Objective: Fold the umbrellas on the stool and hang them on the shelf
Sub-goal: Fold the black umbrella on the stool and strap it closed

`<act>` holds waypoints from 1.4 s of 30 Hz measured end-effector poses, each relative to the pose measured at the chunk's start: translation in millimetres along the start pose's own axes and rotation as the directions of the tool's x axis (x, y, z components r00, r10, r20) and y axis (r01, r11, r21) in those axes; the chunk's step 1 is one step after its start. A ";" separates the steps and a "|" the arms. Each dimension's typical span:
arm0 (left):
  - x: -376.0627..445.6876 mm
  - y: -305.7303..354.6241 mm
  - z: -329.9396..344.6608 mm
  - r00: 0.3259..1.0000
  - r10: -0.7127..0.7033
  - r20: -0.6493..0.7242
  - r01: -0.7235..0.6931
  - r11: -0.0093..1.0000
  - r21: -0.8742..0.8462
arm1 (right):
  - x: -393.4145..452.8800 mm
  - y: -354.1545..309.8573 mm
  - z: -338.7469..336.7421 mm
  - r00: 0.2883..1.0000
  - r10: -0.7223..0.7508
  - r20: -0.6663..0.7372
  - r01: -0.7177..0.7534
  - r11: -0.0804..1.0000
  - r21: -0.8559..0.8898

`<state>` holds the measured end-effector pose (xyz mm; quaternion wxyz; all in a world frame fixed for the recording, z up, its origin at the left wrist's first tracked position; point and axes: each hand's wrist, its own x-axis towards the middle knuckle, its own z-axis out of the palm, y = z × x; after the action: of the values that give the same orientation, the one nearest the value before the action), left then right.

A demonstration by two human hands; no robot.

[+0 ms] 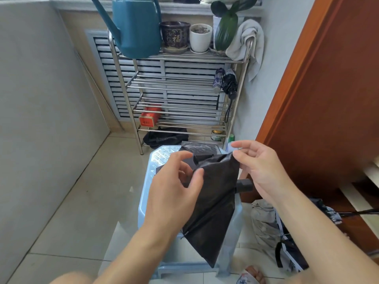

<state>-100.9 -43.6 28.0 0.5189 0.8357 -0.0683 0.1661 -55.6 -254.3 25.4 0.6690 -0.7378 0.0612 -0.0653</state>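
A black umbrella (213, 197) lies loosely collapsed over the light blue plastic stool (162, 154), its dark handle (244, 185) sticking out to the right. My left hand (174, 191) pinches a fold of its cloth on the left side. My right hand (260, 167) pinches the cloth's upper right corner between thumb and fingers. Behind the stool stands the steel shelf (178, 58). Two folded umbrellas (225, 83) hang by their straps on the shelf's right side.
On the shelf top are a teal watering can (135, 27), flower pots (200, 37) and a grey towel (248, 39). A red tin (148, 116) sits lower down. A black bag (166, 137) lies beneath. More umbrellas and a beige bag (264, 220) lie on the floor right, beside the wooden door (328, 89).
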 end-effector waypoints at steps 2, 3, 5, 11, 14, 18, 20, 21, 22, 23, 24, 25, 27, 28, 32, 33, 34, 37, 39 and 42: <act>2.2 1.8 2.4 0.999 -0.027 -0.041 0.025 0.998 -0.052 | 2.1 2.0 -2.4 1.000 0.011 -0.028 -0.010 0.999 0.039; 3.3 3.1 2.1 0.997 -0.068 -0.048 0.060 0.986 -0.155 | 2.5 2.3 -3.3 0.999 0.024 -0.037 -0.021 0.996 0.087; 4.6 8.3 0.6 0.992 -0.116 -0.053 0.089 0.929 -0.360 | 1.2 2.4 -3.1 0.999 0.049 -0.017 -0.043 0.971 0.233; 2.4 14.1 4.6 0.885 0.424 -0.190 -0.448 0.888 -0.102 | -0.5 8.2 1.8 0.991 0.128 -0.038 -0.097 0.889 0.448; 0.5 9.5 8.0 0.883 0.450 -0.132 -0.459 0.888 -0.039 | 0.8 10.2 -0.6 0.987 0.151 -0.053 -0.111 0.885 0.452; -0.3 7.9 7.4 0.990 0.106 0.095 -0.074 0.955 -0.289 | -0.3 10.0 -2.9 0.991 0.124 -0.046 -0.091 0.888 0.451; 4.1 8.6 2.5 0.983 0.062 0.174 0.028 0.882 -0.470 | -1.3 8.8 -3.2 0.992 0.126 -0.019 -0.105 0.893 0.438; 6.6 7.8 -0.4 0.980 0.061 0.192 0.041 0.873 -0.486 | -1.5 8.3 -3.5 0.992 0.125 0.005 -0.115 0.892 0.437; 8.9 5.8 -2.9 0.977 0.056 0.207 0.049 0.882 -0.469 | -1.8 7.7 -3.7 0.992 0.122 0.035 -0.125 0.892 0.434; 12.0 3.2 -4.6 0.974 0.049 0.219 0.053 0.897 -0.438 | -2.3 7.2 -4.0 0.991 0.118 0.063 -0.134 0.894 0.427; 15.0 1.1 -5.6 0.973 0.058 0.225 0.036 0.918 -0.394 | -2.9 6.4 -4.2 0.990 0.116 0.086 -0.141 0.898 0.417; 17.8 -1.2 -6.6 0.973 0.087 0.214 -0.009 0.939 -0.343 | -3.3 6.3 -4.7 0.988 0.117 0.100 -0.148 0.901 0.408; 21.5 -4.4 -7.1 0.973 0.153 0.172 -0.108 0.963 -0.247 | -3.6 6.0 -5.9 0.986 0.126 0.109 -0.160 0.900 0.404; 22.9 -4.2 -7.9 0.973 0.180 0.146 -0.145 0.964 -0.221 | -3.9 5.8 -6.8 0.986 0.130 0.108 -0.163 0.899 0.407; 23.1 -4.8 -6.9 0.958 0.282 -0.048 -0.285 0.956 -0.076 | -5.6 4.5 -6.8 0.991 0.123 0.061 -0.137 0.900 0.414; 22.5 -4.6 -4.1 0.967 0.231 -0.107 -0.239 0.968 -0.076 | -6.5 4.5 -5.1 0.993 0.112 0.032 -0.115 0.909 0.401; 22.8 -3.3 -0.7 0.982 0.136 -0.132 -0.153 0.980 -0.130 | -7.4 4.6 -2.8 0.995 0.097 0.002 -0.090 0.919 0.385; 28.4 3.4 3.3 0.992 -0.093 -0.081 0.058 0.932 -0.358 | -7.7 6.0 1.7 0.994 0.070 -0.081 -0.036 0.931 0.363; 30.8 9.0 0.1 0.992 -0.125 -0.008 0.103 0.847 -0.522 | -4.2 7.5 2.0 0.988 0.090 -0.123 -0.040 0.932 0.360; 31.0 9.9 -2.6 0.999 -0.034 0.030 0.045 0.818 -0.573 | 4.1 11.7 1.5 0.982 0.130 -0.139 -0.070 0.926 0.372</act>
<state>-75.3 -44.0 48.2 0.7489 0.6437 -0.1026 0.1195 -51.4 -254.7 13.6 0.7898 -0.5887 0.1395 -0.1009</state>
